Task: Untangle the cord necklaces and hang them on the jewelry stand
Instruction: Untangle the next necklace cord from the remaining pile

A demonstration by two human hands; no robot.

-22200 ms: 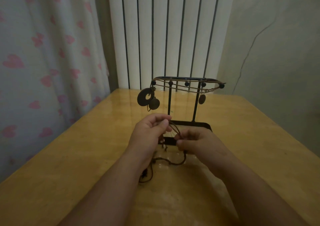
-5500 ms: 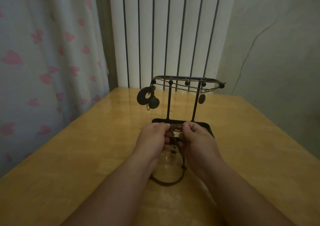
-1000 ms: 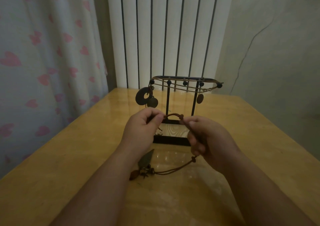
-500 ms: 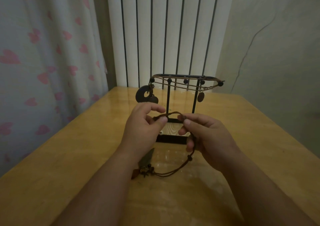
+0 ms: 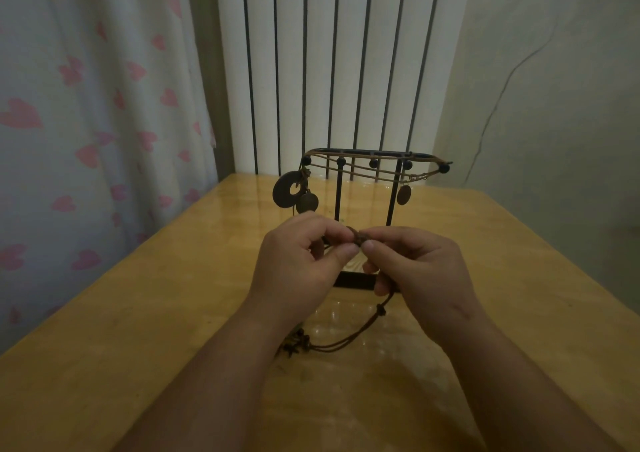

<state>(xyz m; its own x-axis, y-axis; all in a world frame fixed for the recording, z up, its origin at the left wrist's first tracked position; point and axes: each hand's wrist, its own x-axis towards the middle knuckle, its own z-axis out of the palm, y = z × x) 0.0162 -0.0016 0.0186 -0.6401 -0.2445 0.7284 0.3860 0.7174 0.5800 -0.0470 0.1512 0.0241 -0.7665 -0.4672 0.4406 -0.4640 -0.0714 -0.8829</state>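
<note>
- A person's two hands work a dark brown cord necklace point(image 5: 341, 345) over a glossy wooden table point(image 5: 138, 313). Its loose loop trails down to the tabletop, where a cluster of small dark beads point(image 5: 294, 346) lies beside the left forearm.
- That slack is best left on the wood, since the weight of lifted beads would likely pull any snag tighter.
- A small knot point(image 5: 382, 309) sits on the doubled strand below the right hand point(image 5: 419, 268), which pinches the cord between thumb and forefinger.
- The left hand point(image 5: 298, 264) pinches the same stretch, so the fingertips of the two hands almost touch. Short, gentle tugs apart, or rolling the tangle between the pads, look wiser than one hard pull.
- The cord is thin, limp and matt, and likely to kink rather than spring open.
- Just behind the hands stands the black wire jewelry stand point(image 5: 337, 195), its base partly hidden. Cords already drape its top rail, with a ring pendant point(image 5: 287, 193) at the left and an oval pendant point(image 5: 403, 194) at the right.
- A heart-print curtain point(image 5: 86, 105) and a white radiator point(image 5: 311, 71) close the scene.
</note>
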